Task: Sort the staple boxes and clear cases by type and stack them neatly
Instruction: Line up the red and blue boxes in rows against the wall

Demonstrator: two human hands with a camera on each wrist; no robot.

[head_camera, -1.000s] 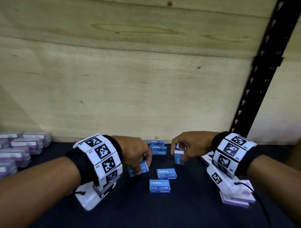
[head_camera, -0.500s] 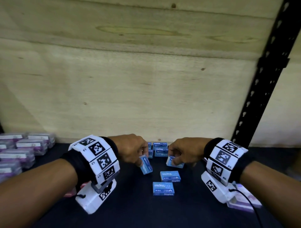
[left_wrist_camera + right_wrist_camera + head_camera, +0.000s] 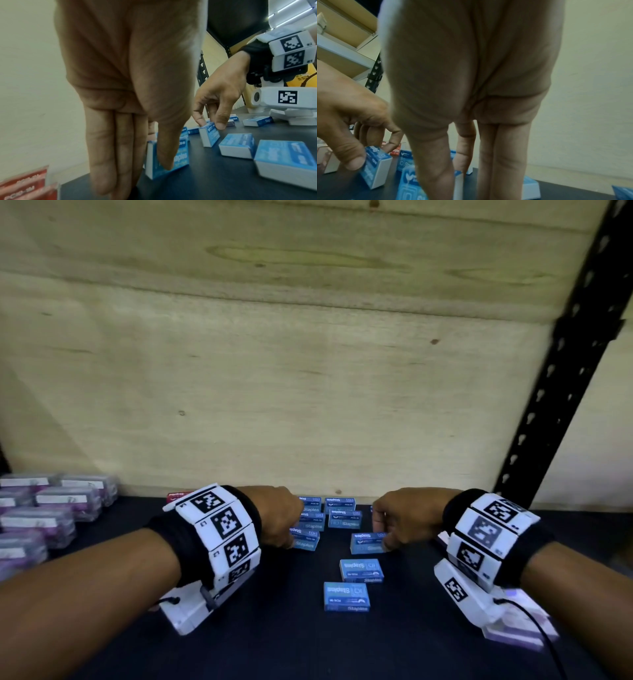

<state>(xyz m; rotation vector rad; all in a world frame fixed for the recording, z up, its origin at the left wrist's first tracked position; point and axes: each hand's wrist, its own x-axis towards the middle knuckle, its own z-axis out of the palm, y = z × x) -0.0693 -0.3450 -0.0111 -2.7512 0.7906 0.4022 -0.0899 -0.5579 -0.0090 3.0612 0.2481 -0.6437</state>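
Observation:
My left hand (image 3: 294, 537) pinches a blue staple box (image 3: 306, 540) between thumb and fingers; in the left wrist view this box (image 3: 178, 158) stands on its long edge on the black surface. My right hand (image 3: 384, 539) pinches another blue staple box (image 3: 366, 542), also tilted on its edge (image 3: 210, 134). Two more blue boxes (image 3: 361, 570) (image 3: 346, 595) lie flat in front. Several blue boxes (image 3: 344, 518) are grouped at the back by the wall. Clear cases (image 3: 51, 508) with purple contents are stacked at the far left.
A red staple box (image 3: 176, 495) lies at the back left, behind my left wrist. Another clear case (image 3: 513, 633) sits under my right wrist. A plywood wall closes off the back, and a black perforated shelf post (image 3: 548, 412) rises at the right.
Both hands have carried their blue boxes slightly toward the back group and lowered them onto the black surface. The two flat boxes in front have not moved.

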